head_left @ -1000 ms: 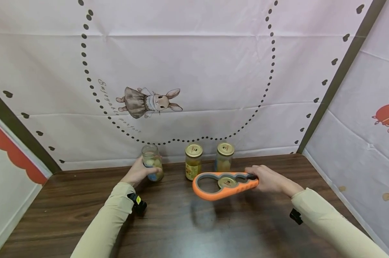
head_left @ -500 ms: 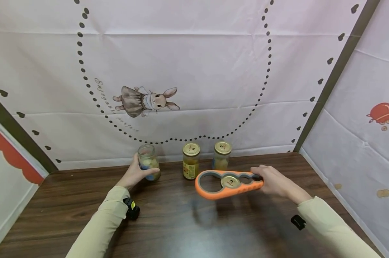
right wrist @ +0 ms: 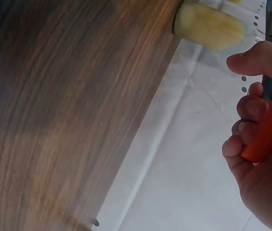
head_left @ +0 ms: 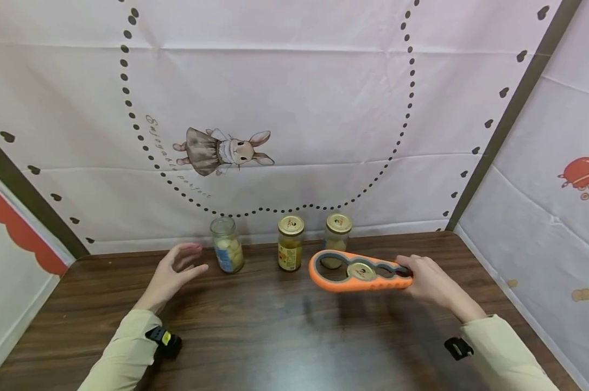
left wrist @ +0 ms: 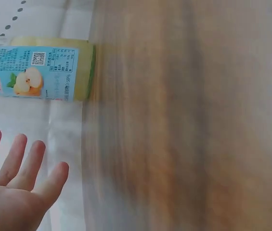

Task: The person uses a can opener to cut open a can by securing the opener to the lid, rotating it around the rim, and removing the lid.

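Reference: yellow-labelled jar (head_left: 290, 252), gold lid on, upright on the table (head_left: 274, 347).

Right hand (head_left: 430, 285): clamped on the handle end of an orange opener (head_left: 329, 284), well right of the reference and on its near side. Opener is above the table; long axis runs roughly sideways, wide loop pointing left toward the reference. A loose gold lid (head_left: 361, 271) appears seated in one of its openings.

Left hand (head_left: 169, 276): nothing held; fingers parted and loosely bent, well left of the reference.

Key relation: open jar (head_left: 228, 247) stands between left hand and reference, to the reference's left. Long axis vertical, mouth up and bare, blue label, pale pieces inside. Left hand is the nearer, just beside it with a visible gap; opener and lid lie on the far side of the reference from it.

Third jar (head_left: 336, 234): right of the reference, upright, lidded, behind the loop; whether the opener touches it, cannot tell.

Beyond the row: white printed cloth (head_left: 323, 108).
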Demonstrator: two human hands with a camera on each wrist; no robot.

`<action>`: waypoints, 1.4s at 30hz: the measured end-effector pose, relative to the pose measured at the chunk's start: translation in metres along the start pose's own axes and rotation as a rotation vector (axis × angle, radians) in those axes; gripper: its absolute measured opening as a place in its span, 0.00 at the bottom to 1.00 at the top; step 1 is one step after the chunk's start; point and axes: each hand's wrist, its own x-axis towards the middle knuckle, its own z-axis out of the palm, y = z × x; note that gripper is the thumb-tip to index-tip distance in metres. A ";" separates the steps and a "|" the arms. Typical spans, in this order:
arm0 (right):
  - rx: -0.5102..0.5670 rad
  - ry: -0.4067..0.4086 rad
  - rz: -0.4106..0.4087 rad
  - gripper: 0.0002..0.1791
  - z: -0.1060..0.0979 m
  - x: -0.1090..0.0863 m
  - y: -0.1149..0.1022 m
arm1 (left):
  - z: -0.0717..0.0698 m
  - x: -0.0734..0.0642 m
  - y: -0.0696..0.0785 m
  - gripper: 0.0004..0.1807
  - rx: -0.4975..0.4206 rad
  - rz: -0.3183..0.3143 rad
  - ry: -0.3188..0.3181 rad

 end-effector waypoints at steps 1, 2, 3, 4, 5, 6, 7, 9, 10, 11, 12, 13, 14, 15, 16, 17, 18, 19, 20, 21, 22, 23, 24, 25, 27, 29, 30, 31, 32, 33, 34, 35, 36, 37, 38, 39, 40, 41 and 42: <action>-0.002 0.006 0.007 0.21 0.001 -0.001 0.000 | 0.000 -0.003 0.001 0.31 -0.010 0.012 0.006; -0.003 0.013 0.014 0.21 0.002 -0.002 -0.001 | 0.000 -0.006 0.002 0.30 -0.017 0.022 0.009; -0.004 0.020 0.020 0.20 0.003 -0.003 -0.001 | 0.000 -0.008 0.003 0.29 -0.018 0.032 0.010; -0.001 0.026 0.024 0.20 0.004 -0.004 -0.002 | 0.000 -0.010 0.005 0.28 -0.011 0.036 0.010; 0.002 0.034 0.027 0.20 0.004 -0.005 -0.003 | 0.002 -0.011 0.006 0.27 -0.004 0.037 0.009; 0.001 0.044 0.030 0.19 0.005 -0.005 -0.004 | 0.003 -0.013 0.009 0.27 0.001 0.031 0.008; 0.003 0.052 0.033 0.19 0.006 -0.005 -0.005 | 0.005 -0.014 0.011 0.27 0.012 0.020 0.005; 0.004 0.069 0.037 0.19 0.007 -0.005 -0.008 | 0.009 -0.016 0.016 0.28 0.036 -0.015 -0.005; 0.006 0.077 0.040 0.19 0.008 -0.005 -0.009 | 0.011 -0.017 0.018 0.28 0.048 -0.035 -0.012; 0.009 0.083 0.044 0.19 0.009 -0.005 -0.011 | 0.013 -0.018 0.020 0.28 0.058 -0.052 -0.019; 0.011 0.089 0.048 0.19 0.009 -0.004 -0.012 | 0.014 -0.020 0.023 0.29 0.072 -0.069 -0.026; 0.015 0.092 0.051 0.19 0.010 -0.004 -0.013 | 0.016 -0.021 0.025 0.29 0.091 -0.082 -0.036; 0.022 0.093 0.055 0.19 0.010 -0.003 -0.014 | 0.017 -0.023 0.027 0.29 0.108 -0.090 -0.047; 0.028 0.095 0.058 0.19 0.010 -0.002 -0.016 | 0.019 -0.025 0.029 0.29 0.127 -0.094 -0.059; 0.031 0.097 0.061 0.19 0.011 -0.002 -0.017 | 0.020 -0.026 0.031 0.29 0.138 -0.097 -0.071; 0.035 0.097 0.063 0.19 0.011 -0.001 -0.018 | 0.022 -0.028 0.034 0.29 0.145 -0.101 -0.081; 0.036 0.097 0.064 0.19 0.011 -0.001 -0.018 | 0.023 -0.030 0.036 0.29 0.144 -0.103 -0.090; 0.040 0.097 0.066 0.19 0.012 0.000 -0.019 | 0.025 -0.031 0.038 0.29 0.142 -0.101 -0.096; 0.041 0.099 0.069 0.19 0.012 0.000 -0.020 | 0.026 -0.033 0.040 0.29 0.137 -0.099 -0.103; 0.042 0.101 0.069 0.19 0.013 0.000 -0.021 | 0.028 -0.034 0.042 0.28 0.128 -0.097 -0.107; 0.045 0.102 0.070 0.19 0.014 0.001 -0.022 | 0.030 -0.035 0.044 0.29 0.118 -0.097 -0.109; 0.049 0.103 0.070 0.19 0.014 0.001 -0.023 | 0.031 -0.036 0.046 0.29 0.105 -0.094 -0.113; 0.055 0.103 0.070 0.19 0.015 0.002 -0.024 | 0.033 -0.037 0.048 0.29 0.097 -0.091 -0.118; 0.058 0.106 0.068 0.18 0.016 0.003 -0.025 | 0.036 -0.037 0.049 0.29 0.086 -0.093 -0.125; 0.071 0.107 0.066 0.18 0.018 0.005 -0.028 | 0.041 -0.038 0.051 0.30 0.060 -0.111 -0.138; 0.080 0.108 0.057 0.18 0.021 0.007 -0.031 | 0.048 -0.038 0.052 0.31 0.033 -0.140 -0.150; 0.086 0.108 0.053 0.18 0.023 0.008 -0.032 | 0.052 -0.038 0.052 0.32 0.018 -0.157 -0.153; 0.092 0.108 0.047 0.18 0.025 0.010 -0.034 | 0.056 -0.037 0.052 0.32 0.000 -0.173 -0.159; 0.100 0.104 0.043 0.18 0.027 0.011 -0.036 | 0.060 -0.037 0.052 0.32 -0.016 -0.186 -0.166; 0.103 0.103 0.034 0.19 0.029 0.013 -0.038 | 0.065 -0.036 0.053 0.33 -0.033 -0.195 -0.174; 0.108 0.101 0.027 0.19 0.032 0.014 -0.040 | 0.070 -0.035 0.053 0.32 -0.054 -0.203 -0.179; 0.115 0.100 0.022 0.19 0.034 0.016 -0.042 | 0.075 -0.033 0.054 0.32 -0.077 -0.210 -0.184; 0.121 0.098 0.017 0.19 0.036 0.017 -0.044 | 0.081 -0.032 0.055 0.32 -0.101 -0.216 -0.188; 0.128 0.099 0.010 0.19 0.038 0.019 -0.046 | 0.087 -0.030 0.056 0.31 -0.130 -0.218 -0.193; 0.128 0.102 0.001 0.19 0.041 0.020 -0.048 | 0.093 -0.029 0.057 0.30 -0.167 -0.223 -0.197; 0.128 0.108 -0.008 0.19 0.042 0.022 -0.050 | 0.100 -0.027 0.059 0.29 -0.207 -0.227 -0.201; 0.132 0.111 -0.013 0.19 0.045 0.023 -0.052 | 0.107 -0.025 0.060 0.28 -0.257 -0.232 -0.207; 0.134 0.115 -0.020 0.19 0.047 0.024 -0.054 | 0.114 -0.023 0.062 0.27 -0.309 -0.235 -0.213; 0.134 0.118 -0.028 0.20 0.049 0.026 -0.055 | 0.121 -0.022 0.064 0.27 -0.344 -0.233 -0.220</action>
